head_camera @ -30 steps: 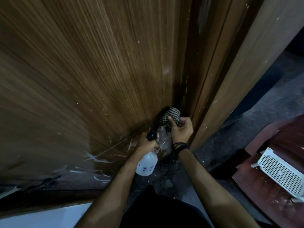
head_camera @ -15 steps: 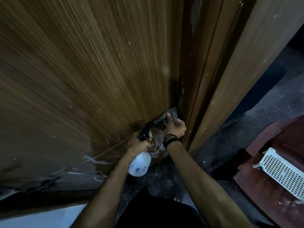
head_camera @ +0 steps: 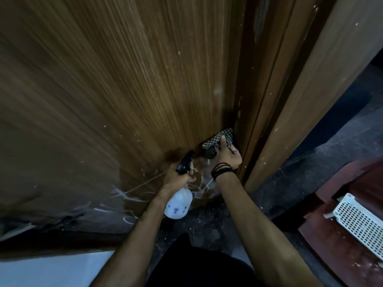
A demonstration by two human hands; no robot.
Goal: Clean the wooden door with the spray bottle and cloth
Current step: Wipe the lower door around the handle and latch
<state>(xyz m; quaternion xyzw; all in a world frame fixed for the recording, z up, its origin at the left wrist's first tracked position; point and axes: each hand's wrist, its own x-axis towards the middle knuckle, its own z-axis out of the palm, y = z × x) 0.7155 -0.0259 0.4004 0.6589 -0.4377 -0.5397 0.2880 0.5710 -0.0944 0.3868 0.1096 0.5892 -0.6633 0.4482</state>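
Note:
The wooden door (head_camera: pixel 124 90) fills the left and middle of the view, with white streaks and a wet patch near its bottom. My left hand (head_camera: pixel 178 177) grips the neck of a white spray bottle (head_camera: pixel 178 205) with a black trigger head, nozzle toward the door. My right hand (head_camera: pixel 228 155), black bands on its wrist, holds a checkered cloth (head_camera: pixel 215 141) pressed against the door's lower right edge, beside the door frame (head_camera: pixel 290 100).
A dark speckled floor (head_camera: pixel 310 162) runs to the right. A white perforated plastic basket (head_camera: pixel 360 220) lies on a reddish-brown surface (head_camera: pixel 331 235) at the lower right. A pale panel (head_camera: pixel 51 270) sits at the lower left.
My right hand has slid the cloth up the door's right edge. The left hand with the bottle has stayed near the same spot by the wet patch.

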